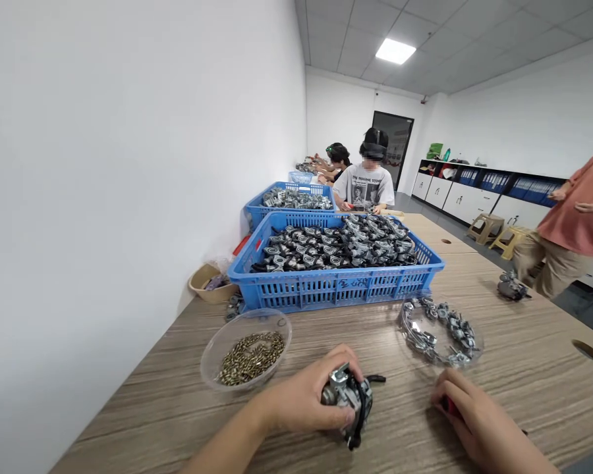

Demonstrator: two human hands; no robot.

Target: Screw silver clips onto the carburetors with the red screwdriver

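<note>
Blue plastic marks the middle of the frame: a slotted crate (321, 297) heaped with metal parts (326, 247), and behind it a second crate (255, 212) of silvery pieces (296, 198). Left of centre, a clear tub (210, 362) holds loose brass-coloured screws (252, 355); above it, the contents of a tan bowl (202, 289) are unclear. Right of centre, small fittings (462, 329) ring the inside of a round dish (439, 336). At bottom centre, the left hand (311, 392) wraps fingers and thumb around a hosed metal unit (348, 398). Lower right, the right hand (469, 408) curls tightly round a red object (451, 407), mostly hidden.
</note>
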